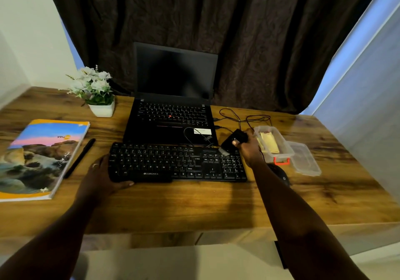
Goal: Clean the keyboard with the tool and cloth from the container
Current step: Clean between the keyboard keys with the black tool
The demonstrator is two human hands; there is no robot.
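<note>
A black keyboard (177,163) lies on the wooden desk in front of an open laptop. My left hand (101,176) grips its left end, thumb along the front edge. My right hand (249,147) holds a black cleaning tool (232,141) with pale bristles at its lower tip, over the keyboard's upper right corner. Just right of that hand stands a clear plastic container (281,150) with an orange latch, and a yellow cloth (268,142) lies folded inside it.
The container's clear lid (305,160) lies to its right. A black mouse (280,174) sits behind my right forearm, cables (244,117) loop behind. The laptop (173,111), a potted plant (97,91), a notebook (41,156) and a pen (80,157) stand to the left.
</note>
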